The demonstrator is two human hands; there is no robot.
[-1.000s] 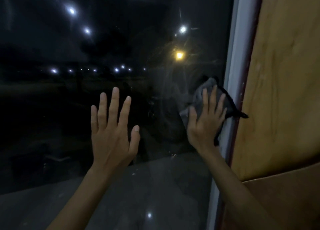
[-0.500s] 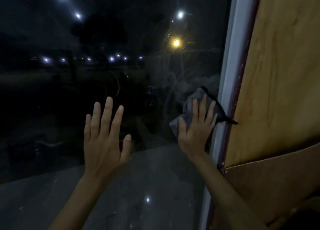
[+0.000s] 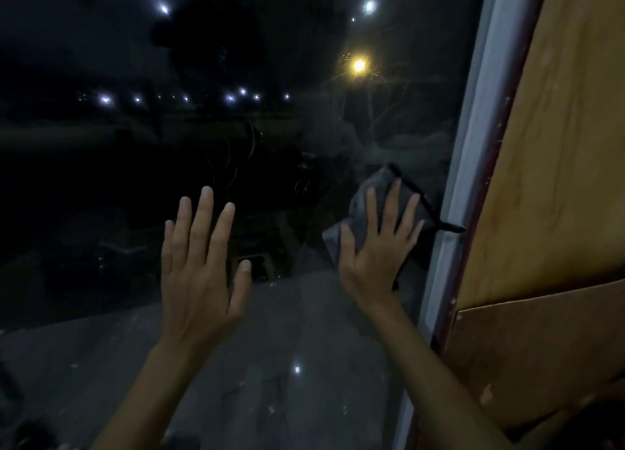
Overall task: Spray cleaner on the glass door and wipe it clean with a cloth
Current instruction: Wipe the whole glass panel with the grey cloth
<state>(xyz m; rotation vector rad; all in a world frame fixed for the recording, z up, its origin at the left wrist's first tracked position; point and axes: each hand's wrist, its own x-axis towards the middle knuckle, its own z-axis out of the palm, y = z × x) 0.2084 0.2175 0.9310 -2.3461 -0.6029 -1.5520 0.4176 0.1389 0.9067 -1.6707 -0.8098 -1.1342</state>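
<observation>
The glass door (image 3: 257, 152) fills the left and middle of the view, dark with night lights behind it and faint smears near the right side. My right hand (image 3: 378, 246) presses a grey cloth (image 3: 372, 192) with a dark edge flat against the glass, close to the pale door frame (image 3: 473, 165). Its fingers are straight and spread over the cloth. My left hand (image 3: 199, 267) lies flat on the glass to the left, fingers straight and pointing up, holding nothing. No spray bottle is in view.
A yellow-brown wooden board (image 3: 558, 145) stands right of the frame, with a darker brown panel (image 3: 541, 355) below it. Through or in the glass a grey floor (image 3: 236, 365) shows at the bottom.
My right hand has slid the cloth down the glass along the frame. My left hand has stayed flat on the glass, sitting lower in the view as the camera shifted.
</observation>
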